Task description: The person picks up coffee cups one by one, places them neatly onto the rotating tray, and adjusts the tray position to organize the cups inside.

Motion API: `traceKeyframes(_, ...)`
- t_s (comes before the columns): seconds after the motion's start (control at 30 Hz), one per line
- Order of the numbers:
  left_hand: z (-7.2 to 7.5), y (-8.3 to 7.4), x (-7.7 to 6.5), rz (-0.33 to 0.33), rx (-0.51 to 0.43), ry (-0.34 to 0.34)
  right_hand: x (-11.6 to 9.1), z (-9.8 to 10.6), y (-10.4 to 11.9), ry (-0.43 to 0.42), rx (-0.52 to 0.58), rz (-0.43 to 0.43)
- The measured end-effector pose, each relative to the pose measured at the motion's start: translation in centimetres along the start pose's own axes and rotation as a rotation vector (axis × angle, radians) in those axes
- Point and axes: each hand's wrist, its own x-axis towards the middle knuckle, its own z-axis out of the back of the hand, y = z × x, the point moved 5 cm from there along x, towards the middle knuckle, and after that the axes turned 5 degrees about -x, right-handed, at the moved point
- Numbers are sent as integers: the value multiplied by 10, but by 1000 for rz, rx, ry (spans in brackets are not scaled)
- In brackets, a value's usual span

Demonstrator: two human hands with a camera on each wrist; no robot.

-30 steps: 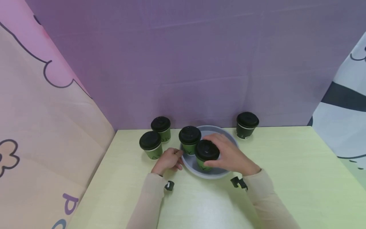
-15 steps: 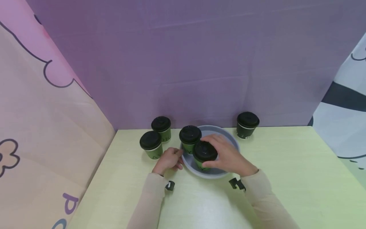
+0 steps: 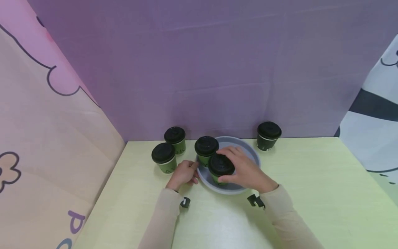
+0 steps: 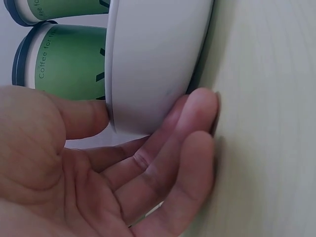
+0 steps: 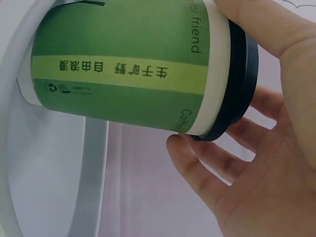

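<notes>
My right hand (image 3: 247, 171) holds a green paper coffee cup (image 3: 221, 166) with a black lid, thumb and fingers round its upper part. In the right wrist view the cup (image 5: 123, 44) stands within the raised rim of a grey round plate (image 5: 91, 173). Another green lidded coffee cup (image 3: 206, 147) sits on the plate's left side, right beside the held one. At the plate's left edge is my left hand (image 3: 184, 173). The left wrist view has its thumb on the rim of the plate (image 4: 153, 59) and its fingers curled under the outer wall.
Two more green lidded cups, a front one (image 3: 163, 157) and a rear one (image 3: 175, 139), stand left of the plate. A black lidded cup (image 3: 268, 135) is at the back right. A purple cloth wall (image 3: 199, 69) rises behind the pale table (image 3: 311, 193).
My right hand has shifted slightly left with the coffee cup, bringing it nearer the other cup on the plate. The left hand keeps its place at the rim.
</notes>
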Motion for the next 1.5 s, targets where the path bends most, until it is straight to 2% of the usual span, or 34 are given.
traceKeyframes(0.77, 0, 1, 1, -11, 7, -26, -1, 2, 5, -2, -14, -10)
traceKeyframes(0.97, 0, 0, 1, -13, 9, -31, -2, 5, 0, -3, 36, -32)
traceKeyframes(1.13, 2, -3, -2, -26, 14, -11, -3, 17, -15, -73, 54, -79)
traceKeyframes(1.33, 3, -6, -6, -38, 59, 84, -8, 33, -40, -204, 6, -111)
traceKeyframes(1.5, 3, -5, -9, -15, 63, 145, -14, 39, -64, -265, -4, -169)
